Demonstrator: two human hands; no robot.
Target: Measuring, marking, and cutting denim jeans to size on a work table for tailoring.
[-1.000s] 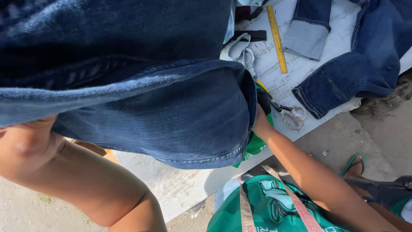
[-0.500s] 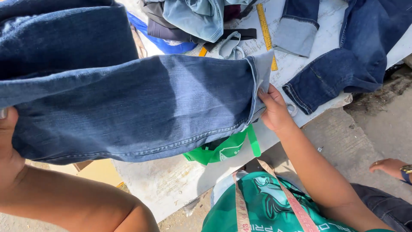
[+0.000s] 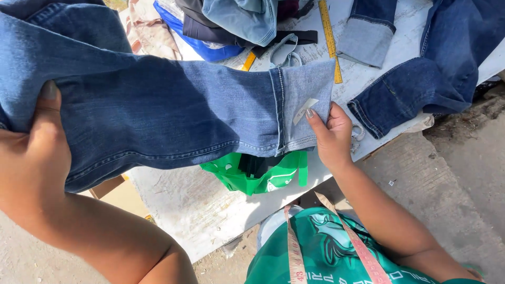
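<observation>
a blue jeans leg [image 3: 173,113] is stretched out flat between the two hands, held up over a white worktable [image 3: 200,205]. the left hand [image 3: 34,152] is clenched on the upper part of the leg, thumb on top of the cloth, and the right hand [image 3: 330,134] grasps the turned-up cuff [image 3: 305,105] at the hem, thumb pressed just beside a small pale tag [image 3: 305,109] on the paler inside of the cuff. the stretched denim stands in the way of much of the table: beneath it a green bag [image 3: 260,176] shows only in part, and a cardboard piece [image 3: 113,192] peeks out at the table's near edge. beyond the leg lie a heap of folded clothes [image 3: 231,21] in blue, black and light denim, a yellow ruler [image 3: 330,39] running away from the cuff, and another pair of dark jeans [image 3: 436,68] with its own turned cuff, spread well apart to the right. something metal, perhaps scissors [image 3: 359,134], sits half hidden just behind the right hand. a measuring tape [image 3: 326,247] hangs over the person's green shirt [image 3: 321,252] at the bottom. compared with half a second ago, the leg is held lower and flatter, the left thumb has come into full view on top of the cloth, the cuff with its tag now faces the camera, and the other person's hand at the right edge has gone from view.
</observation>
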